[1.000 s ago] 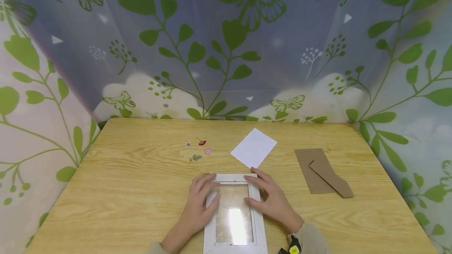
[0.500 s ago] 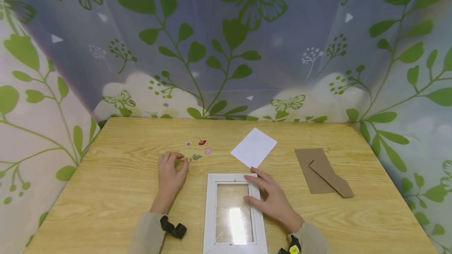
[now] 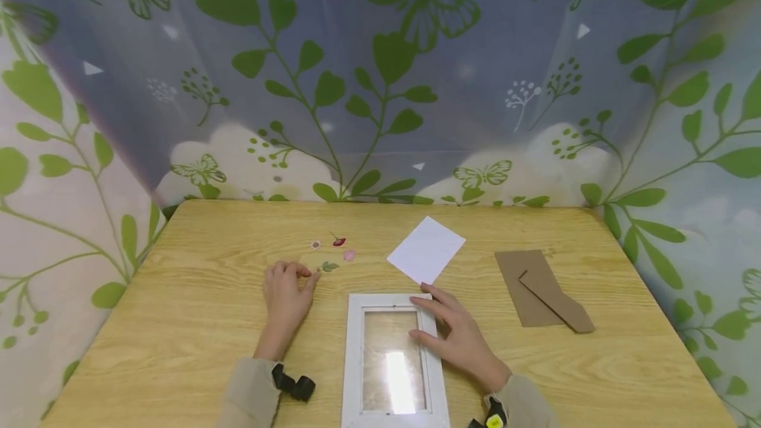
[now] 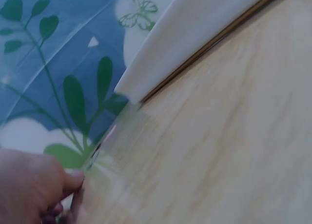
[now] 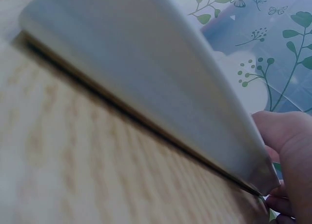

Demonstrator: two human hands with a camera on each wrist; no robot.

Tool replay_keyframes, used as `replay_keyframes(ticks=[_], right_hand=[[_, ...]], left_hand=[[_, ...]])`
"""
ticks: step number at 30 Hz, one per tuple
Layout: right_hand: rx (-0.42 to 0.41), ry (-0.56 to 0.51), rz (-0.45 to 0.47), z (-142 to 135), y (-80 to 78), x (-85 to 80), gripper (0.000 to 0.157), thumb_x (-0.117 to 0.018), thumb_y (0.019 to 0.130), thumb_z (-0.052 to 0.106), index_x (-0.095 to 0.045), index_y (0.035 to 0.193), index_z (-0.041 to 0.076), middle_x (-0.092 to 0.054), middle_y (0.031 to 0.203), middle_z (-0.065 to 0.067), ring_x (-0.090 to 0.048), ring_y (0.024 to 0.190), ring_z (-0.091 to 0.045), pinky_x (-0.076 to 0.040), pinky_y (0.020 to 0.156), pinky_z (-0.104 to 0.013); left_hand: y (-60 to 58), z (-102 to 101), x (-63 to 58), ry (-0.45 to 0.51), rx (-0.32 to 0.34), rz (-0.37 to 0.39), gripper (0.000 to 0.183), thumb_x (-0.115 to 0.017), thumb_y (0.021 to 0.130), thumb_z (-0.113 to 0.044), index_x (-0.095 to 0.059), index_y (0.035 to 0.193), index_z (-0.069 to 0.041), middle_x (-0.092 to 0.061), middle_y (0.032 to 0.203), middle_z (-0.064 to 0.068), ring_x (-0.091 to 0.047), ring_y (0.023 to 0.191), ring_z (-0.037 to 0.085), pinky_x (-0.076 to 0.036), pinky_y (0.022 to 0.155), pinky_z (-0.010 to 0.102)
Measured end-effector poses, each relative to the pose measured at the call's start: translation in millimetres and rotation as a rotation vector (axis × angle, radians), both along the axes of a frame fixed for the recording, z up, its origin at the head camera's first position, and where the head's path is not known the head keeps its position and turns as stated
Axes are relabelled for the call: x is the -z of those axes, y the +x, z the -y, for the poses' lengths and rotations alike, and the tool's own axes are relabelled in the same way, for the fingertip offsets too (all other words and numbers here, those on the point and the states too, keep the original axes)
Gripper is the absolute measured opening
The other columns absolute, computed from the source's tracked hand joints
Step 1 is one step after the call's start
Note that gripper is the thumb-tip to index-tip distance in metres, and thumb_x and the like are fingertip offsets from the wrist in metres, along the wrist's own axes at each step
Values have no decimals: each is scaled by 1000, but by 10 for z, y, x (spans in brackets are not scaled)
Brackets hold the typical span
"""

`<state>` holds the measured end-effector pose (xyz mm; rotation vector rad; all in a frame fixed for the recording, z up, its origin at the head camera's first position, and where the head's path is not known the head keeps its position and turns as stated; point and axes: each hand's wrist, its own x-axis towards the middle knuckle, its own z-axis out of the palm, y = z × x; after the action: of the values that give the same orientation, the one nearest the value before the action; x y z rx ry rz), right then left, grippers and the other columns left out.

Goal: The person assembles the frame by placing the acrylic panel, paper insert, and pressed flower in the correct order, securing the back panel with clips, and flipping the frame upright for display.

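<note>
A white picture frame (image 3: 355, 362) with a clear pane lies at the table's near edge. My right hand (image 3: 460, 335) rests on its upper right side, thumb and fingers reaching over the rail. To the left, my left hand (image 3: 288, 296) has thumb and forefinger together at the stem end of a small green leaf sprig (image 3: 329, 267), pinching it. In the left wrist view those fingertips meet low over the wood. Close by lie a white daisy-like flower (image 3: 315, 244), a dark red flower (image 3: 339, 241) and a pink flower (image 3: 349, 255).
A white sheet of paper (image 3: 425, 249) lies beyond the frame, turned at an angle. Off to the right sits a brown backing board (image 3: 529, 283) with an angled stand on it. Patterned cloth (image 3: 380, 84) hangs behind the wooden table (image 3: 208, 283).
My left hand has left the frame's left side and moved out to the leaf sprig, where its fingertips have come together at the stem. The right hand has stayed on the frame.
</note>
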<state>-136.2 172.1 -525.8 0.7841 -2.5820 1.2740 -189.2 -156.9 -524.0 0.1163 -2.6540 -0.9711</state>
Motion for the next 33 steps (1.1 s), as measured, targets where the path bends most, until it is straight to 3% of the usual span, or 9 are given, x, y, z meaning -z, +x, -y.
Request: replay_keyframes(ticks=[7, 16, 27, 33], right_hand=[[0, -7, -5, 22, -10, 23, 54, -81, 83, 29, -64, 133, 21, -46, 150, -12, -43, 136, -34, -36, 103, -63], [-1, -11, -3, 6, -5, 24, 53, -80, 84, 28, -64, 133, 21, -46, 150, -13, -43, 136, -34, -36, 103, -63], [2, -5, -5, 9, 2, 7, 53, -80, 84, 28, -64, 133, 20, -46, 150, -13, -43, 136, -34, -37, 102, -64], [3, -6, -15, 20, -12, 40, 53, -81, 83, 28, -64, 133, 20, -47, 149, -13, -45, 135, -34, -37, 102, -63]], left_hand=[[10, -98, -128, -75, -69, 98, 17, -69, 94, -16, -67, 91, 0, -54, 99, 17, -46, 94, 36, -37, 85, 49], [-25, -197, -196, -321, -56, 142, 20, -59, 97, -10, -62, 88, 7, -51, 92, 20, -50, 88, 39, -46, 74, 49], [-5, -197, -123, -284, -39, 57, 15, -59, 97, -7, -59, 87, 5, -51, 86, 18, -47, 80, 34, -43, 70, 45], [42, -214, -170, -27, 0, 12, 11, -55, 99, -3, -56, 95, 6, -52, 88, 17, -51, 82, 32, -46, 70, 42]])
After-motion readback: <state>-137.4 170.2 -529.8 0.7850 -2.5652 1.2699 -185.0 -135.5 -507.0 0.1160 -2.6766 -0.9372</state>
